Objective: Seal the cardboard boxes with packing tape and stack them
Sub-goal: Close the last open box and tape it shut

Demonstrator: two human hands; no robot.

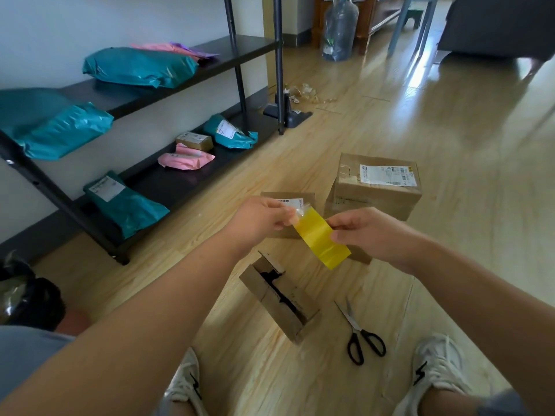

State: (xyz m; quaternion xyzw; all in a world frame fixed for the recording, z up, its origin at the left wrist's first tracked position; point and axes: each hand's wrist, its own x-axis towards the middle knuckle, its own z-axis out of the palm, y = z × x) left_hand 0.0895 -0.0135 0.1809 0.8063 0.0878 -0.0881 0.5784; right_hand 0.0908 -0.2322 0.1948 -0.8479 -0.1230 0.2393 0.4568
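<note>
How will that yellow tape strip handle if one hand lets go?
Likely floppy: the tape is thin, translucent, pinched by the left hand and right hand. Probably very light; its crinkled end suggests it may stick to itself.

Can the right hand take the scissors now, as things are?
Probably not at once: the right hand pinches the tape together with the left hand. The scissors lie uncovered just below it, so the way itself is free.

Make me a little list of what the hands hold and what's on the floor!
tape: yellow strip, in the air
left hand: pinches tape's upper end
right hand: pinches tape's right edge
open box: on floor, unsealed
scissors: on floor, right of open box
big box: closed, on floor
small box: left of big box, partly behind left hand
</note>
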